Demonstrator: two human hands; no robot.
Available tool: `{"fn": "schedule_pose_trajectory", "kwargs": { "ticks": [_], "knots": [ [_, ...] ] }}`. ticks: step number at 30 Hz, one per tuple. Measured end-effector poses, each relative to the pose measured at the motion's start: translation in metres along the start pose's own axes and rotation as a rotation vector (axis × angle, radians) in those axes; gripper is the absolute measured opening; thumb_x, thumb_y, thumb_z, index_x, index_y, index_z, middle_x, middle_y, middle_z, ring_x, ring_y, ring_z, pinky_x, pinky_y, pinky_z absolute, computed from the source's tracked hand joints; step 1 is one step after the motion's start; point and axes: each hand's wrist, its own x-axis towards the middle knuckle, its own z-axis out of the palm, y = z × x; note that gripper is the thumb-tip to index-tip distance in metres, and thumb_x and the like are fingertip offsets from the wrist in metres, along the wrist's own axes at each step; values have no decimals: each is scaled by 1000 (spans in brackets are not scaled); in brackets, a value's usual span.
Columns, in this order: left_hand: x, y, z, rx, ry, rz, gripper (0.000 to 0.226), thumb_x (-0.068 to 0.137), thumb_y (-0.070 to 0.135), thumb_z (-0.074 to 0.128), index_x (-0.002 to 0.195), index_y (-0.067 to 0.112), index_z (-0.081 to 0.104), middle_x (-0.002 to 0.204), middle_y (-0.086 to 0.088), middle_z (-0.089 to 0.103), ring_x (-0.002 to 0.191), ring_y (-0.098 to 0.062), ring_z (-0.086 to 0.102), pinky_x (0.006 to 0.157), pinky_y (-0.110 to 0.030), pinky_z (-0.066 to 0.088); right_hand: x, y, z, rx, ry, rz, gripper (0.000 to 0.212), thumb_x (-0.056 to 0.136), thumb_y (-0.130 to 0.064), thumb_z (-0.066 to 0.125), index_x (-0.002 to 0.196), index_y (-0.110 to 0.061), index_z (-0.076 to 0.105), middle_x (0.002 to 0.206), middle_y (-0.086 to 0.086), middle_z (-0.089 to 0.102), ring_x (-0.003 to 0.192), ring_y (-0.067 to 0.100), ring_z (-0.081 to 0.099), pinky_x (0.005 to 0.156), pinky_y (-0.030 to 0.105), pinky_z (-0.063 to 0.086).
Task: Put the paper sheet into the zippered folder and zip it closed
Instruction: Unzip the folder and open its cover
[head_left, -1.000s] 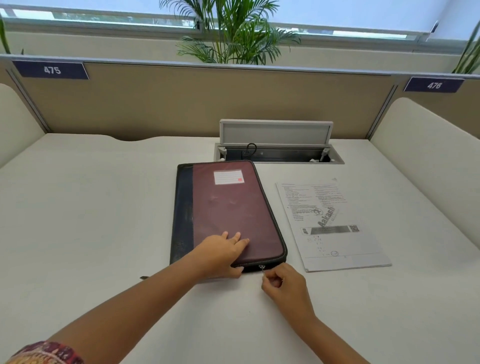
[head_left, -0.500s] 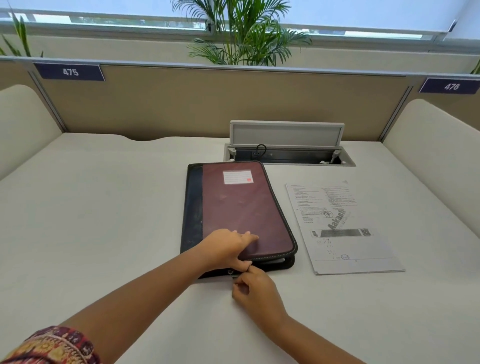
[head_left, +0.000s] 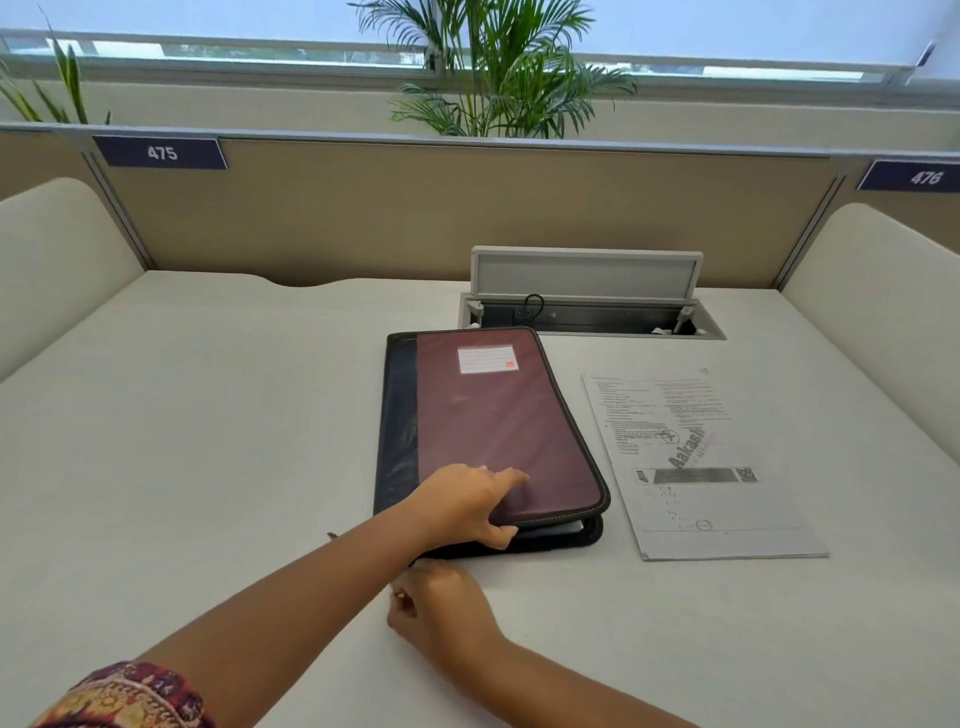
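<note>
A maroon zippered folder (head_left: 493, 415) with a black spine lies flat in the middle of the desk. Its near edge gapes open toward the right corner. My left hand (head_left: 462, 504) presses on the near part of the cover, fingers on top and thumb against the cover's edge. My right hand (head_left: 441, 608) sits just in front of the folder's near left corner, its fingers pinched together as on the zipper pull. The pull itself is hidden under my left wrist. The printed paper sheet (head_left: 696, 467) lies flat on the desk to the right of the folder, untouched.
An open cable box (head_left: 587, 317) with its lid raised sits in the desk just behind the folder. A beige partition (head_left: 415, 218) closes the back, and cream side dividers (head_left: 57, 260) stand at left and right.
My right hand has travelled left along the folder's near edge, from the right corner to the left corner. The near edge has opened up behind it. My left hand stays on the cover.
</note>
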Motion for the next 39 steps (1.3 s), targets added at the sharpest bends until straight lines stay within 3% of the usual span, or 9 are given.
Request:
{"fn": "schedule_pose_trajectory", "kwargs": {
  "ticks": [10, 14, 17, 20, 24, 29, 33, 37, 39],
  "knots": [
    [-1, 9, 1, 63, 16, -10, 57, 84, 40, 50, 135, 21, 34, 120, -17, 60, 79, -33, 63, 60, -31, 46, 16, -12, 6, 13, -123, -28, 18, 86, -13, 46, 82, 2, 54, 87, 26, 63, 73, 38, 52, 64, 37, 36],
    [-6, 16, 5, 114, -15, 16, 52, 91, 32, 40, 139, 14, 29, 149, -12, 32, 131, -36, 39, 84, -45, 49, 5, 20, -12, -61, -158, -221, 42, 83, -19, 57, 122, -3, 53, 126, 19, 58, 116, 34, 51, 99, 34, 40],
    [-8, 15, 7, 112, -53, -13, 53, 94, 31, 35, 143, 15, 22, 153, -12, 24, 135, -37, 29, 96, -48, 43, -9, 53, -28, -256, -23, -347, 43, 66, -28, 72, 108, -19, 66, 102, 1, 71, 96, 20, 65, 86, 28, 52],
    [-13, 19, -1, 74, 94, -24, 49, 92, 27, 38, 139, 11, 34, 146, -15, 36, 129, -37, 41, 90, -47, 49, -18, 79, -42, -337, 94, -326, 31, 67, -28, 67, 98, -26, 67, 92, -5, 69, 89, 15, 56, 79, 27, 46],
    [-22, 19, -12, 43, 460, 85, 47, 62, 17, 73, 108, 9, 67, 108, -9, 71, 86, -23, 71, 46, -26, 56, -13, 100, -54, -372, 256, -91, 35, 73, -31, 60, 105, -17, 57, 98, 7, 66, 97, 21, 45, 84, 33, 48],
    [-47, 11, -22, -216, 641, -81, 51, 69, 6, 67, 119, 1, 58, 72, -15, 70, 42, -9, 49, 47, -13, 44, -3, 117, -64, -345, 156, 106, 70, 90, -59, 24, 138, -11, 39, 149, 11, 33, 141, 30, 22, 118, 35, 1],
    [-60, 8, -26, -344, 749, -182, 48, 78, 10, 50, 126, 6, 50, 63, -9, 63, 48, -10, 34, 49, -14, 45, -2, 130, -60, -431, 46, 158, 70, 90, -62, 17, 147, -23, 11, 158, 1, 3, 145, 17, -6, 114, 30, -15],
    [-70, 6, -22, -456, 894, -249, 46, 83, 13, 35, 128, 7, 41, 109, 34, 56, 63, -6, 48, 64, -3, 43, -1, 131, -58, -432, 25, 157, 68, 90, -62, 18, 147, -25, 9, 158, 0, 1, 144, 15, -10, 114, 28, -16],
    [-75, 4, -18, -481, 957, -319, 44, 86, 15, 31, 129, 9, 37, 113, 13, 62, 77, -8, 55, 71, 3, 39, -1, 131, -58, -427, 23, 148, 68, 90, -62, 18, 147, -26, 9, 158, -1, 0, 144, 14, -11, 113, 26, -18]
  ]
}}
